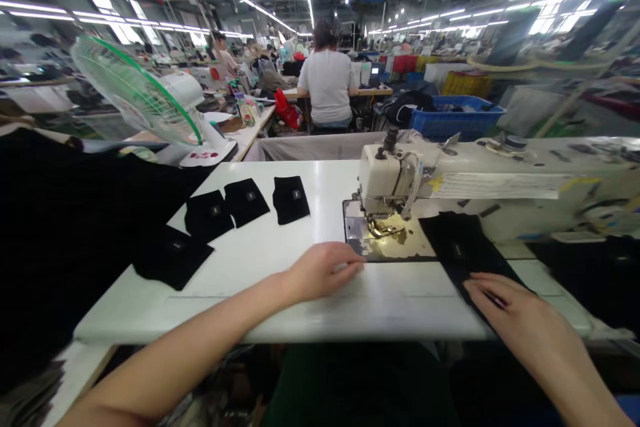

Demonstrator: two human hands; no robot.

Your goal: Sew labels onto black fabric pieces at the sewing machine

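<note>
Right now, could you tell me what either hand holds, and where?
Nothing is gripped: the right hand presses the black cloth at its near end; the left hand rests empty.

Your right hand is covering the near end of the black cloth piece, so that end is hiding from you. Your arms are running off the bottom of the frame. The big dark pile at the left is getting cut by the left edge. The sewing machine is running off the right edge. The needle under its head is looking too small to tell.
</note>
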